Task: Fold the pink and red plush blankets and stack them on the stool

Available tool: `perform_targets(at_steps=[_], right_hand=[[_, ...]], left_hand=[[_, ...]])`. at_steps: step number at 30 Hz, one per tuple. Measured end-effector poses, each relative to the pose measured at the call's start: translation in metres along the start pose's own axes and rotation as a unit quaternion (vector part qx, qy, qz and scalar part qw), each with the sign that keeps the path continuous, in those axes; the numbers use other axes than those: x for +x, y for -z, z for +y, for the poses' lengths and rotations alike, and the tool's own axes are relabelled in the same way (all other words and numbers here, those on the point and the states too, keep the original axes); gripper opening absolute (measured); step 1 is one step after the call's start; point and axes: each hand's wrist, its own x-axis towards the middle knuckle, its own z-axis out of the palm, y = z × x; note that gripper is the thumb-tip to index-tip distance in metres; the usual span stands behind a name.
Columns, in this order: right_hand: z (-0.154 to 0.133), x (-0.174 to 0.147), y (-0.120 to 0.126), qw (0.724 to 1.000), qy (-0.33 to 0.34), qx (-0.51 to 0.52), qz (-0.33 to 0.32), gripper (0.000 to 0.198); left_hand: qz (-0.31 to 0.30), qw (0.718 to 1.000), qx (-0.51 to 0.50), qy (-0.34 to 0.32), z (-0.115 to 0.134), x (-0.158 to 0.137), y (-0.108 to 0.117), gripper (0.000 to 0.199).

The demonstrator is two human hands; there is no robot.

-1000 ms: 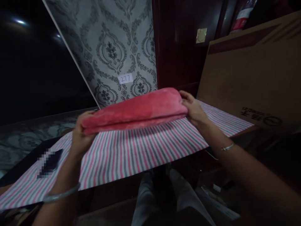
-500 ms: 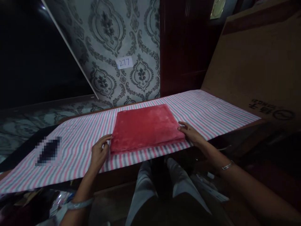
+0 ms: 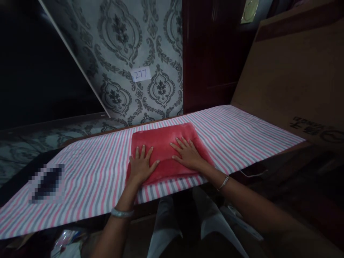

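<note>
A folded red plush cloth [image 3: 158, 138] lies flat on a table spread with a striped tablecloth [image 3: 236, 132]. Spread across the left part of the red cloth, my left hand [image 3: 141, 165] presses down with fingers apart. My right hand [image 3: 189, 154] rests likewise on its right part, palm down and fingers fanned. Neither hand grips anything. The pile of the cloth dips a little under the palms, and its near edge shows below them.
At the right stands a large cardboard box [image 3: 290, 71]. A dark screen [image 3: 45, 71] is at the left, near a patterned wall bearing a paper marked 277 [image 3: 141, 74]. A blurred-out dark object [image 3: 47, 184] lies on the tablecloth's left end. Clutter sits below the table.
Both hands have moved from the side edges of the red cloth inward onto its top, with fingers now spread. The view has shifted slightly.
</note>
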Motion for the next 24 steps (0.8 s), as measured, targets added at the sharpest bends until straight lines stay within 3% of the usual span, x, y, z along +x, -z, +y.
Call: perform_targets(at_steps=[3, 9, 15, 18, 20, 22, 24], right_hand=[[0.007, -0.002, -0.008, 1.000, -0.004, 0.012, -0.001, 0.067], [0.005, -0.001, -0.010, 0.999, -0.005, 0.036, -0.001, 0.065], [0.011, 0.012, 0.015, 0.993, 0.000, 0.111, -0.027, 0.062], [0.011, 0.041, 0.044, 0.988, -0.024, 0.153, 0.027, 0.056], [0.007, 0.062, 0.057, 0.989, -0.043, 0.119, 0.079, 0.054], [0.004, 0.079, 0.056, 0.991, -0.063, 0.056, 0.107, 0.055], [0.005, 0.086, 0.041, 0.990, -0.093, 0.006, 0.107, 0.056]], left_hand=[[0.006, 1.000, 0.000, -0.007, -0.005, 0.000, -0.011, 0.076], [0.003, 1.000, 0.005, -0.007, -0.006, 0.001, -0.011, 0.078], [-0.046, 0.998, -0.031, 0.001, -0.010, 0.006, 0.012, 0.076], [-0.033, 0.998, -0.049, -0.010, 0.003, 0.025, 0.041, 0.075], [-0.010, 0.998, -0.058, -0.034, 0.017, 0.046, 0.057, 0.073], [-0.008, 0.997, -0.061, -0.044, 0.029, 0.067, 0.063, 0.072], [0.005, 0.998, -0.048, -0.026, 0.032, 0.085, 0.054, 0.071]])
